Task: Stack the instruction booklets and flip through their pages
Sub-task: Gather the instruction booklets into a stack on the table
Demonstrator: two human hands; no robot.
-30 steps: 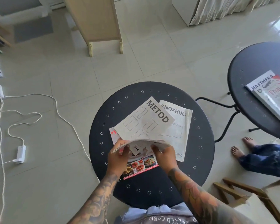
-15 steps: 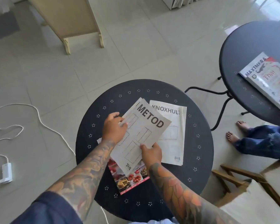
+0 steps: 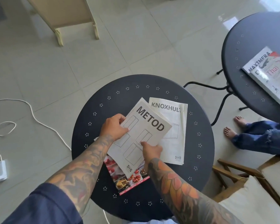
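Three paper items on my round dark perforated metal table [image 3: 199,133]: white METOD instruction booklet [image 3: 145,133] on top, white KNOXHULT instruction booklet [image 3: 173,126] under its right edge, glossy colour food-photo leaflet [image 3: 128,177] under its near end. METOD booklet's long axis runs diagonal, title end pointing far-right, logo end near-left toward me. KNOXHULT lies almost straight, title at far end, long axis running away from me. Leaflet tilted, near corner sticking out toward me.

My left hand [image 3: 114,128] clamps METOD's left long edge, thumb on the cover, fingers curled behind. My right hand [image 3: 152,151] pinches the right edge near the lower half, thumb on top. So the booklet sits between both hands, most of it beyond my right hand. Cannot tell whether it is lifted or resting on the leaflet.

Second round dark table [image 3: 255,46] off to my right carries a stack of glossy books [image 3: 268,73]. Bare feet of another person [image 3: 233,126] just beside it. White cable [image 3: 31,113] on floor, left.
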